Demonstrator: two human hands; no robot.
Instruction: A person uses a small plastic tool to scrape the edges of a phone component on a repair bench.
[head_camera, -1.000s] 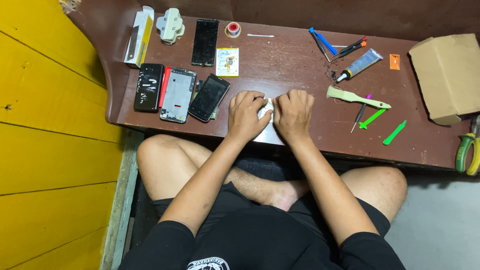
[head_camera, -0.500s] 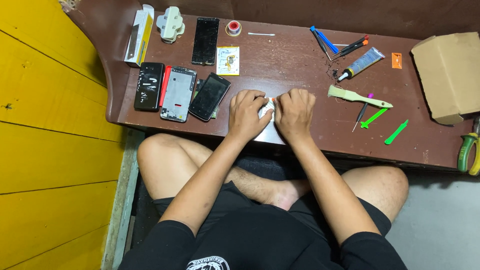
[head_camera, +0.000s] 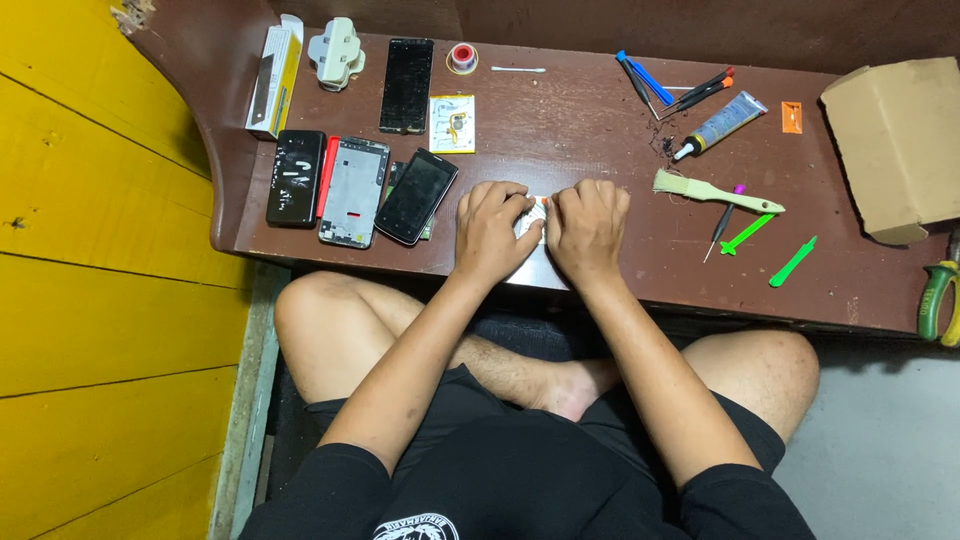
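A white phone part (head_camera: 535, 255) lies at the front edge of the brown table (head_camera: 570, 120), mostly hidden under both hands. My left hand (head_camera: 490, 230) presses its left side with curled fingers. My right hand (head_camera: 587, 228) presses its right side, and the fingertips meet over a small orange spot on the part. A black phone (head_camera: 416, 196) lies tilted just left of my left hand. A wooden brush (head_camera: 715, 190) lies just right of my right hand.
At the left lie a silver phone frame (head_camera: 351, 190), a black back cover (head_camera: 296, 177), a black screen (head_camera: 407, 84) and a white box (head_camera: 275, 75). Green pry tools (head_camera: 792, 262), screwdrivers (head_camera: 690, 95), a glue tube (head_camera: 720, 122) and a cardboard box (head_camera: 898, 140) sit right. Pliers (head_camera: 938, 300) hang off the far right edge.
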